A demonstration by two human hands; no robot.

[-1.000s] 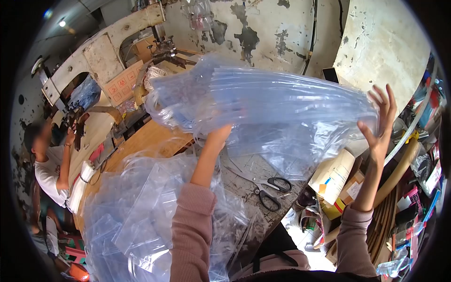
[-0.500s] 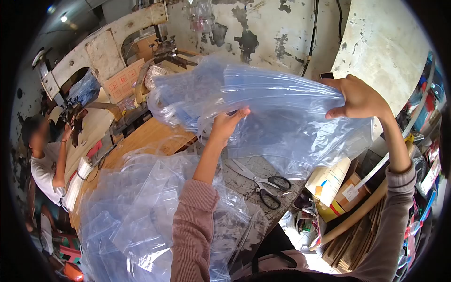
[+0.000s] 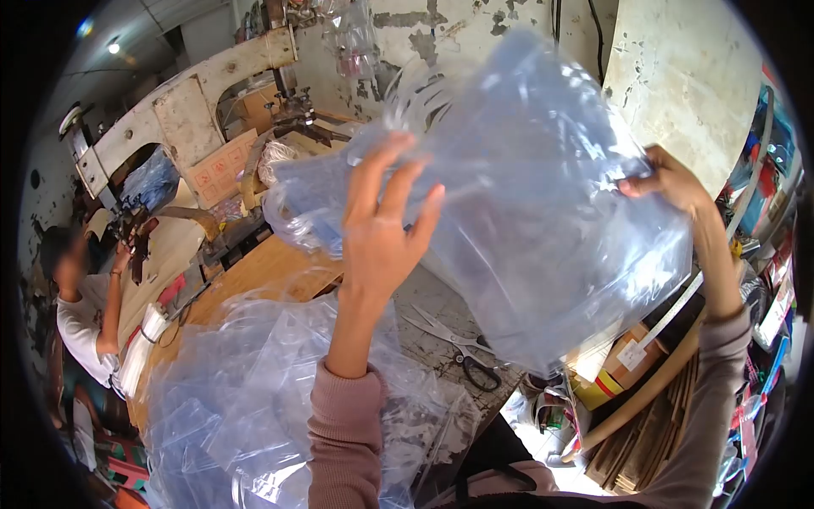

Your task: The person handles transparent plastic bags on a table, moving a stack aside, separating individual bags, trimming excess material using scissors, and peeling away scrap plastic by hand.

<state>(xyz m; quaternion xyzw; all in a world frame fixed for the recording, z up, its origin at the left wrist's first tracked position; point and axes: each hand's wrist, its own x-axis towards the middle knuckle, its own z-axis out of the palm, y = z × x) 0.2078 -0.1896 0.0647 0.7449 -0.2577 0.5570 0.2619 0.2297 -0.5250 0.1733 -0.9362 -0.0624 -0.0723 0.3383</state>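
My right hand [image 3: 668, 182] is closed on the right edge of a clear bluish plastic bag [image 3: 551, 212], which hangs tilted above the table with thin loops at its upper left. My left hand [image 3: 381, 220] is open, fingers spread and somewhat blurred, just left of this bag. Whether its fingertips touch the plastic I cannot tell. Behind that hand lies a stack of similar clear plastic [image 3: 309, 195] with looped strips. A large heap of clear plastic bags [image 3: 254, 399] covers the near left of the table. Scissors [image 3: 458, 342] with black handles lie below the held bag, one handle partly covered.
A co-worker [image 3: 89, 314] sits at the far left beside a heavy machine frame [image 3: 182, 110]. Boxes [image 3: 632, 356] and stacked brown cardboard [image 3: 640, 424] stand low at the right. The table's front edge runs beside the scissors. A peeling wall rises behind.
The bag has been lifted and spread out from its gathered folds. My left hand has let go of the plastic and opened. The right hand still grips its edge.
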